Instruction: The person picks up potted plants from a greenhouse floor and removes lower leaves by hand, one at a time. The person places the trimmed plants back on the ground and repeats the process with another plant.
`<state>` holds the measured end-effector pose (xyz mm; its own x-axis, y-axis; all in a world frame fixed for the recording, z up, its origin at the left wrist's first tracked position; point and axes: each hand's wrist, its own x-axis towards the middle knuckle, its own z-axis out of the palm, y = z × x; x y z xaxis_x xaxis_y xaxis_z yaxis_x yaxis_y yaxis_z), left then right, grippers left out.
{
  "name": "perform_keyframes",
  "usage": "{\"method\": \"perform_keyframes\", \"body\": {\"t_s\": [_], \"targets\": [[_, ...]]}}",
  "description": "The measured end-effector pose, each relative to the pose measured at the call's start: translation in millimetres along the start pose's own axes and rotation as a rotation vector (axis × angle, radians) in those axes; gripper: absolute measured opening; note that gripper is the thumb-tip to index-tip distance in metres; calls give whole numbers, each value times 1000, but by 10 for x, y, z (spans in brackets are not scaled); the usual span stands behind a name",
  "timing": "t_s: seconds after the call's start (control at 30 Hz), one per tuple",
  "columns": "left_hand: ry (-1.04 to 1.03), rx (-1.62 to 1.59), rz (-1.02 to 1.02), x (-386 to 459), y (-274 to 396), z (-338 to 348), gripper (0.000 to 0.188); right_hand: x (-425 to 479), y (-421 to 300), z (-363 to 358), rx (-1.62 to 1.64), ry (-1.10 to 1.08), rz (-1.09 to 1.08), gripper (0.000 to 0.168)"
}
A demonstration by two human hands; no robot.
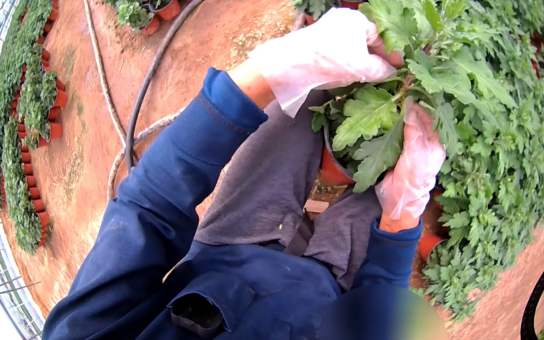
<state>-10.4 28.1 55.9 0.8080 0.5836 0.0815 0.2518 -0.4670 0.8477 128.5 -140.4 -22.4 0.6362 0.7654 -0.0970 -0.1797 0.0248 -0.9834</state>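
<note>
A leafy green plant (369, 116), which looks like a chrysanthemum, stands before my knees in a red-orange plastic pot (335, 167) with a dark rim. Thin translucent plastic gloves cover both hands. My left hand (333, 55) reaches in from the left, its fingers closed at the stem among the upper leaves. Lower and to the right, my right hand (415, 160) has its fingertips closed at the same plant just below, under overhanging leaves. Foliage hides part of the fingers and the exact hold on the stem.
Dense potted plants (503, 156) fill the right side. Another group of pots (169, 9) stands at the upper left, with long rows (36, 194) along the far left. A dark hose (158, 57) curves across the reddish soil (108, 48) and meets a paler hose (94, 48).
</note>
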Motion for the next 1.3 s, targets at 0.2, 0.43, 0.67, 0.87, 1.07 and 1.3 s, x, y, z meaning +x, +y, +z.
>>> {"method": "perform_keyframes", "body": {"t_s": [0.2,0.43,0.67,0.87,1.07,1.3], "targets": [[-85,-24,-8,21,54,-41,35,23,134,-62,-132,-40,-189,35],[-155,-56,-81,-8,147,-110,34,62,179,-101,-95,-52,-92,32],[-126,-158,60,108,-154,-68,37,38,128,-54,-116,-69,-59,36],[-253,-50,54,216,48,-224,37,104,139,-190,-1337,-84,-907,31],[-257,-92,123,257,72,-149,35,59,330,-202,-631,-51,-378,35],[-190,-245,55,196,-34,-71,32,-21,174,-105,-381,-45,-279,29]]}}
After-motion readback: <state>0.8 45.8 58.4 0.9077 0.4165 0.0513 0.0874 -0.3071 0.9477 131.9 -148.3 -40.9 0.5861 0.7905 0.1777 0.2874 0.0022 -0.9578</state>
